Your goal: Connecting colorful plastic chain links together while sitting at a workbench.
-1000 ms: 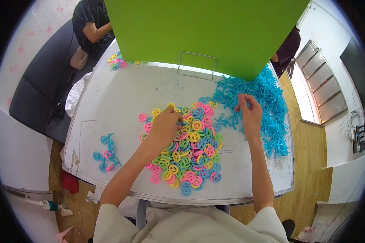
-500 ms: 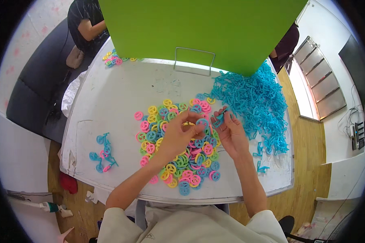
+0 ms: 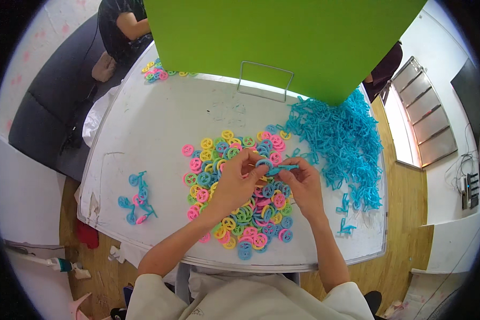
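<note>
My left hand (image 3: 237,180) pinches a blue plastic toy wheel (image 3: 263,164) between thumb and fingers. In my right hand (image 3: 304,184) is a small blue plastic bicycle frame part (image 3: 284,168), its end touching the wheel. Both hands hover over a heap of small toy wheels (image 3: 242,214) in pink, yellow, green and blue. Beyond my right hand lies a large pile of blue plastic frame parts (image 3: 336,138). To the left rest a few put-together pieces (image 3: 138,197), blue frames with blue and pink wheels.
A green panel (image 3: 282,42) stands across the white table (image 3: 160,125), with a wire stand (image 3: 265,81) at its foot. More wheels (image 3: 156,71) lie at the far left. Several loose blue parts (image 3: 348,228) lie near the right edge. Two other people sit at the far corners.
My hands have come together: the right hand has turned inward and brought the blue frame part against the wheel in my left hand. The whole view has shifted slightly.
</note>
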A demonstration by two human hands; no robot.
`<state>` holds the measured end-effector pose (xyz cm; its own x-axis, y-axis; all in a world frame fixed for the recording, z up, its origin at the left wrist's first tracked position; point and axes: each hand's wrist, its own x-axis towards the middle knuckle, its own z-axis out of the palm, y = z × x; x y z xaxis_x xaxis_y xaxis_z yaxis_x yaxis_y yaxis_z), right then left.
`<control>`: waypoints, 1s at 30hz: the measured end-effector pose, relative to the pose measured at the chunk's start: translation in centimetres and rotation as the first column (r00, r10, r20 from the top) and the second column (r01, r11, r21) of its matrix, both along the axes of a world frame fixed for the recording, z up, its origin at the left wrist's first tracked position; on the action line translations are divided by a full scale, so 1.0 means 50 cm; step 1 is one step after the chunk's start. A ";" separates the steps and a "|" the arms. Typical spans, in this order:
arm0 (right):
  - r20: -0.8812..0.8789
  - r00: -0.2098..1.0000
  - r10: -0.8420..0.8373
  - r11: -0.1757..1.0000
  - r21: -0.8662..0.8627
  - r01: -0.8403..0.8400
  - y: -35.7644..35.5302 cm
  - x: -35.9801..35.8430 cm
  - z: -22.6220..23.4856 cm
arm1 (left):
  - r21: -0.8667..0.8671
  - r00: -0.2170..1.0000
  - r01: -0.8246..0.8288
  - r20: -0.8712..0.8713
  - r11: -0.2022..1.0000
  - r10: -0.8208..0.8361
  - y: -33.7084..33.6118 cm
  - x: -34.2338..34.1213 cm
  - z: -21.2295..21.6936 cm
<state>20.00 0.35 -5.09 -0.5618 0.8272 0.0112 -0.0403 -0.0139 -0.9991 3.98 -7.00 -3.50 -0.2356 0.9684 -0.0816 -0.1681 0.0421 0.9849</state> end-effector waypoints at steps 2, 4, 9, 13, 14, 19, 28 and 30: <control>-0.021 1.000 -0.001 1.000 -0.015 0.001 -0.008 -0.004 -0.002 | 0.041 1.000 -0.021 -0.017 0.999 0.022 0.001 0.001 -0.009; -0.043 0.999 -0.006 0.999 -0.032 0.005 -0.011 -0.005 -0.005 | 0.080 0.999 -0.039 -0.034 0.996 0.041 0.002 0.003 -0.011; -0.111 0.994 -0.004 0.996 -0.093 -0.007 -0.014 -0.006 -0.004 | 0.109 0.995 -0.055 -0.074 0.992 0.064 0.002 0.008 -0.001; -0.129 0.991 -0.039 0.993 -0.114 0.024 -0.016 -0.009 -0.005 | 0.144 0.978 -0.037 -0.198 0.989 0.065 -0.001 0.006 -0.009; -0.121 0.989 -0.082 0.985 -0.162 0.062 -0.015 -0.009 -0.001 | 0.148 0.992 -0.031 -0.120 0.989 0.049 -0.002 0.009 0.008; -0.042 0.998 -0.056 0.994 -0.099 0.052 -0.010 -0.001 0.009 | 0.168 0.990 -0.057 -0.121 0.984 0.077 -0.005 0.008 0.013; 0.003 1.000 -0.029 0.999 0.019 0.029 -0.013 0.003 0.014 | 0.108 0.963 -0.050 -0.260 0.993 0.077 -0.007 0.010 -0.008; -0.063 0.997 -0.042 0.981 -0.190 0.029 -0.011 0.008 0.002 | 0.157 0.965 -0.076 -0.239 0.985 0.112 -0.010 0.018 -0.002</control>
<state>20.37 -0.18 -4.97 -0.5353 0.8374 -0.1103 -0.1105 -0.1990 -0.9738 4.88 -7.49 -3.61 -0.3210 0.9381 0.1298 0.0838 -0.1084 0.9906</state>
